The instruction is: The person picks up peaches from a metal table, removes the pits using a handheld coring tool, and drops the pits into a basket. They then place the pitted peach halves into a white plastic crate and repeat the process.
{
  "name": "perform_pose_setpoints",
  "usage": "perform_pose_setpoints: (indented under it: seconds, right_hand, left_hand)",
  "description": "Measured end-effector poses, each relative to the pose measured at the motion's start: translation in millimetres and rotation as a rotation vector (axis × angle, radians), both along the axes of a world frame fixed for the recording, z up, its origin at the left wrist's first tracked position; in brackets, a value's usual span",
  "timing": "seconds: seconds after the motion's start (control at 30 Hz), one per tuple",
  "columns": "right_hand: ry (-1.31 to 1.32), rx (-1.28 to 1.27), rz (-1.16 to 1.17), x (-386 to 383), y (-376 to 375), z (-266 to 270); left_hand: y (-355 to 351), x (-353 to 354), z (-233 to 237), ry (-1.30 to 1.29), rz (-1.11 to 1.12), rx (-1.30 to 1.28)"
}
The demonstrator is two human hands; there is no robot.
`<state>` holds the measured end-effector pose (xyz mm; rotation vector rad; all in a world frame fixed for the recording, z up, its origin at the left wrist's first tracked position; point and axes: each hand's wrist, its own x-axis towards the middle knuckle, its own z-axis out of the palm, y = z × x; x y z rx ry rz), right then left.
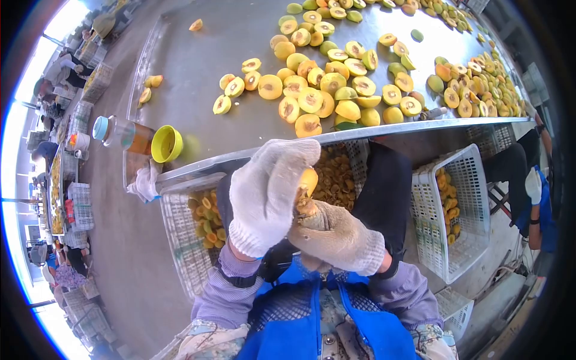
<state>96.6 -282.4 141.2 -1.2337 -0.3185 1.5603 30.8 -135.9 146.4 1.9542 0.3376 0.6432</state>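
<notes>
My left hand, in a white knit glove, is closed around a yellow peach-like fruit, just in front of the table edge. My right hand, in a glove stained brown at the thumb and fingers, is closed right below it. Its thumb tip meets the lower side of the fruit. Whatever lies inside the right hand's fingers is hidden. Many halved fruits lie on the metal table beyond my hands, some cut side up with brown centres. Below the hands, a crate of fruit pieces stands between my knees.
Crates with fruit flank my legs. A green cup and a jar of brown liquid stand at the table's left corner, near a crumpled white glove. A dark-handled tool lies at the table's edge. Another person's gloved hand is at right.
</notes>
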Motion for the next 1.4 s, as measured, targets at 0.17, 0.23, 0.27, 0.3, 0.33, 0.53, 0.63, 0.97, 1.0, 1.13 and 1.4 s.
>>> perform_pose_setpoints:
  seconds: [0.17, 0.23, 0.27, 0.3, 0.33, 0.53, 0.63, 0.97, 1.0, 1.13, 1.4]
  right_hand:
    - [0.231, 0.167, 0.087, 4.8, -12.4, -30.4]
    - [0.380, 0.178, -0.004, 5.7, -12.3, -25.1]
    - [0.379, 0.180, -0.011, 6.5, -14.0, -26.0]
    - [0.362, 0.216, -0.043, 6.7, -16.1, -27.6]
    - [0.349, 0.250, -0.069, 5.6, -17.6, -28.7]
    - [0.612, 0.321, -0.204, -16.9, -19.5, -16.1]
    - [0.741, 0.383, 0.014, -10.2, -23.6, -25.3]
    - [0.456, 0.357, 0.080, 12.2, -29.5, -33.1]
    - [0.365, 0.336, 0.014, 14.5, -32.9, -39.8]
    - [0.320, 0.311, -0.095, 11.5, -41.6, -65.4]
    - [0.275, 0.059, 0.110, 12.1, -11.3, -42.8]
  left_hand:
    - [-1.6, 10.8, 12.3, 0.094, -0.123, 0.039]
    - [1.3, 10.8, 11.8, 0.217, -0.168, -0.237]
    - [-2.3, 10.2, 10.1, 0.218, -0.176, -0.235]
    - [-8.2, 8.5, 8.3, 0.151, -0.117, -0.200]
    - [-14.1, 5.6, 5.6, 0.086, -0.053, -0.167]
    - [-11.3, -4.0, -6.9, 0.037, -0.244, -0.801]
    - [-16.9, -4.9, -21.0, -0.169, -0.383, -0.837]
    - [-0.4, -6.9, -37.8, -0.037, 0.023, -0.880]
    - [20.9, -22.5, -42.4, -0.019, 0.098, -0.843]
    - [109.1, -89.1, -84.8, 0.534, 0.523, 0.566]
    - [98.2, 63.4, -122.4, 0.469, 0.249, 0.184]
